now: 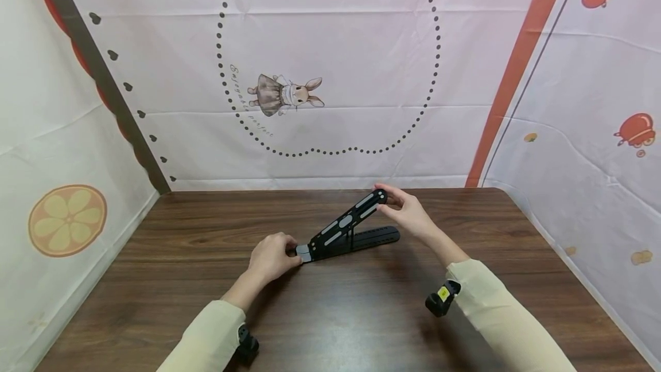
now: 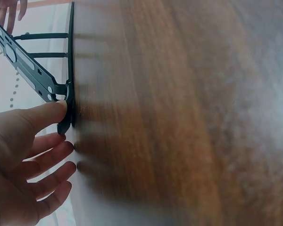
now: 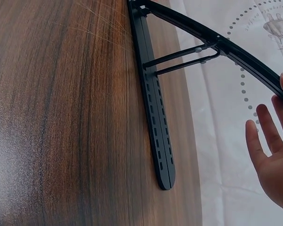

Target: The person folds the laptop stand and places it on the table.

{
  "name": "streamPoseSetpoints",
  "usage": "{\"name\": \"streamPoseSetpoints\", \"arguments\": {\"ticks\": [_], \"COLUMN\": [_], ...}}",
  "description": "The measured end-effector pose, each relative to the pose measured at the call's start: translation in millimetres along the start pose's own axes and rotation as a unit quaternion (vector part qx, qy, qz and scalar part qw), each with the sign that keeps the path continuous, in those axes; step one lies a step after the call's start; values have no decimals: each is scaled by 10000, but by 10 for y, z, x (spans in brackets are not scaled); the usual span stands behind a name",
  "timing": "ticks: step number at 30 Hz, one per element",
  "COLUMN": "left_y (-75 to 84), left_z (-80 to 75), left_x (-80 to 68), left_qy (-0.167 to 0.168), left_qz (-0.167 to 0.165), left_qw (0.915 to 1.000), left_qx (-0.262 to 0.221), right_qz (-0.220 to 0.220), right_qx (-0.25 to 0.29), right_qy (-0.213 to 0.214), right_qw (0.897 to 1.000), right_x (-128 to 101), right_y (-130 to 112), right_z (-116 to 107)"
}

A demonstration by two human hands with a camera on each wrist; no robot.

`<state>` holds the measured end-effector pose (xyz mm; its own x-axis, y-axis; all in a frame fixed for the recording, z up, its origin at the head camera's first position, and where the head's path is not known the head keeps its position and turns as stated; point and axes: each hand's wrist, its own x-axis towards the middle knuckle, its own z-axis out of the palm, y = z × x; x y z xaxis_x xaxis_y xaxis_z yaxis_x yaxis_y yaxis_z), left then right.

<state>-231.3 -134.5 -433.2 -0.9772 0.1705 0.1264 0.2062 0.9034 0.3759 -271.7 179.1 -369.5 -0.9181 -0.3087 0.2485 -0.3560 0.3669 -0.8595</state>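
A black folding laptop stand stands propped open on the table, its upper arm raised at a slant over a long slotted base. Two thin struts link arm and base. My left hand pinches the hinged end beside a light grey pad; in the left wrist view the thumb of this hand lies on the hinge and the other fingers spread below. My right hand holds the arm's raised tip between thumb and fingers. In the right wrist view, several fingers of that hand extend away from the arm.
The dark wood-grain table meets a pale printed cloth at its back edge, and similar cloth hangs at both sides. Black wrist cameras are strapped at both sleeves.
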Motion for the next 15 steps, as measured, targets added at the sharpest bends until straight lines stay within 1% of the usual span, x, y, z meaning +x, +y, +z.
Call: {"name": "streamPoseSetpoints", "arguments": {"ticks": [6, 15], "left_y": [-1, -7], "left_z": [-9, -26], "left_x": [7, 45], "left_qy": [-10, 175], "left_qz": [-4, -98], "left_qw": [10000, 9998], "left_qx": [54, 95], "right_qz": [28, 17], "right_qx": [-11, 75], "right_qy": [64, 175], "right_qw": [10000, 9998], "right_x": [2, 6], "right_y": [16, -17], "right_z": [22, 69]}}
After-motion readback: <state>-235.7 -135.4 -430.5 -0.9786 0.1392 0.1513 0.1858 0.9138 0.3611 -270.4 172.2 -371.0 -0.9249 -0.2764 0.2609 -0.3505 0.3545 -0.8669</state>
